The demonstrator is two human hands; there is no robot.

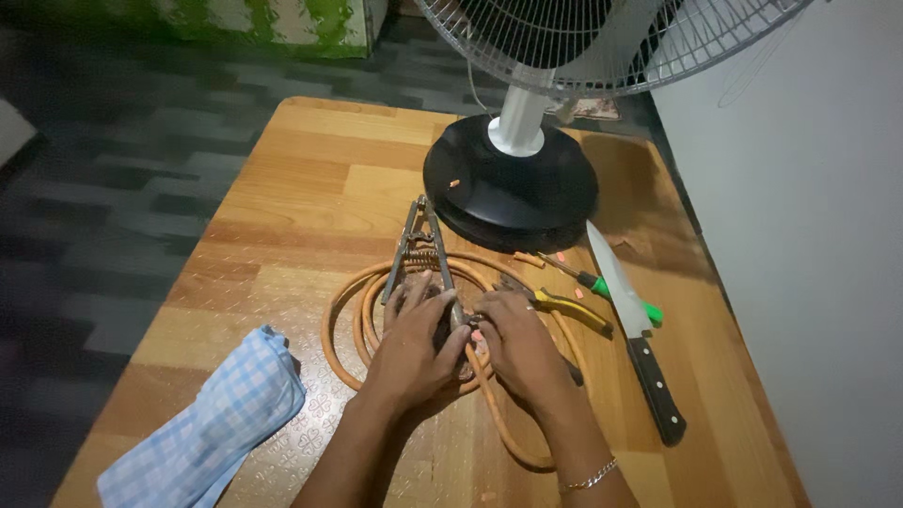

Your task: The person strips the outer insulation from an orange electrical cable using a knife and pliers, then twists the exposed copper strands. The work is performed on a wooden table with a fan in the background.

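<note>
— So, where is the clamp (pixel 425 246) right now?

— In the middle of the wooden table (pixel 310 179), lying on the coiled orange cable (pixel 353 315), its handles pointing far toward the fan base (pixel 511 182).

— And the hands?

— Both meet at its near end. The left hand (pixel 411 346) lies flat, fingers spread over the jaw end, probably pinning it steady. The right hand (pixel 515 341) curls beside it, fingertips pinching where cable meets clamp; what exactly they grip I cannot tell.

— Other tools?

— Pliers (pixel 564 306), a green screwdriver (pixel 602 285) and a knife (pixel 635 334) lie to the right, seemingly kept within reach. A checked cloth (pixel 212 423) sits near left.
</note>
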